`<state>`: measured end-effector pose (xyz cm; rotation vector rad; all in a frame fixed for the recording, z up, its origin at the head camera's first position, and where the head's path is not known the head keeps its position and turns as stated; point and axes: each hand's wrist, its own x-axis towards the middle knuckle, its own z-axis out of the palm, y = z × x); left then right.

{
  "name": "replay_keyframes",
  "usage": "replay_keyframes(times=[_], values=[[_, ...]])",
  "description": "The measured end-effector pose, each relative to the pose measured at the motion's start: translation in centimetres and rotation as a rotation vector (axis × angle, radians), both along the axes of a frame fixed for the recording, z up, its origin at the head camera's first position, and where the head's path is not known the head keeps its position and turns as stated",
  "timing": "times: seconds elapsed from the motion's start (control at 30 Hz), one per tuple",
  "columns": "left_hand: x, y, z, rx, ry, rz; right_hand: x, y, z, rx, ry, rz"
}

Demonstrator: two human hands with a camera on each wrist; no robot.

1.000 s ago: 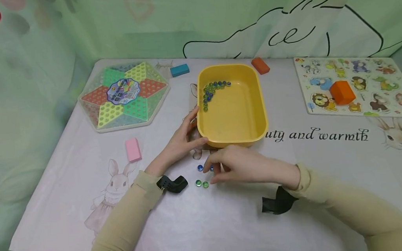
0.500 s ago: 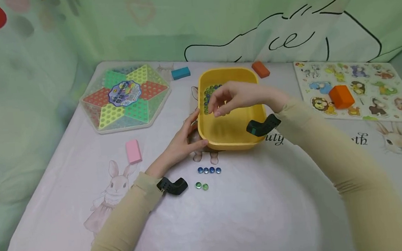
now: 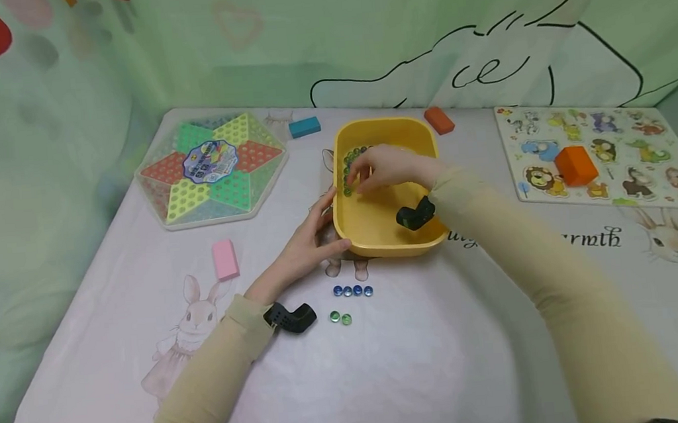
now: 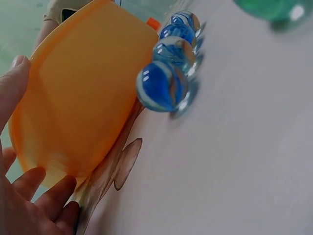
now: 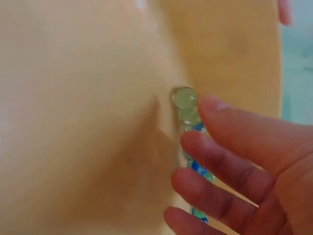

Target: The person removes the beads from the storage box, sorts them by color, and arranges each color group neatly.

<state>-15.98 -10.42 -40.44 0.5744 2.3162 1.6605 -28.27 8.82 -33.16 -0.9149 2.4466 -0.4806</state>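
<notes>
A yellow plastic basin sits on the table with green and blue glass marbles lined along its left inner wall. My left hand holds the basin at its near left corner, thumb at the rim and fingers against the outer side. Inside the basin is my right hand, its fingers loosely bent and apart close over the marbles. Between thumb and fingers no marble shows in the right wrist view. In front of the basin lie a row of blue marbles and two green marbles.
A hexagonal Chinese checkers board lies at back left. Around are a pink block, a blue block and a red-orange block. An orange block rests on an animal puzzle board at right.
My right hand has moved from the blue marbles in front of the basin up and into it, then lower toward the marbles inside. The left hand stays at the basin.
</notes>
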Motion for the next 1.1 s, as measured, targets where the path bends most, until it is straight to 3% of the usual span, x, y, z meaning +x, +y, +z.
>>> replay_keyframes(times=[0.17, 0.3, 0.4, 0.5, 0.63, 0.87, 1.1], values=[[0.0, 0.1, 0.0, -0.004, -0.006, 0.003, 0.3, -0.8, -0.7, 0.032, 0.021, -0.017], [0.6, 0.2, 1.3, 0.014, -0.002, -0.018, 0.3, -1.2, -1.1, 0.066, 0.048, -0.013], [0.5, 0.1, 1.2, 0.020, 0.016, -0.025, 0.3, -1.3, -1.3, 0.087, 0.076, -0.012], [-0.1, 0.0, -0.1, 0.027, 0.036, -0.025, 0.5, -1.4, -1.3, 0.097, 0.098, -0.013], [-0.2, 0.0, -0.2, 0.024, 0.041, -0.026, 0.7, -1.3, -1.0, 0.090, 0.103, -0.001], [-0.1, 0.0, -0.1, 0.015, 0.019, -0.013, 1.1, -0.1, 1.3, 0.089, 0.056, 0.035], [-0.1, 0.1, 0.1, -0.018, -0.042, 0.008, 2.9, 1.0, 4.2, 0.022, 0.039, 0.053]])
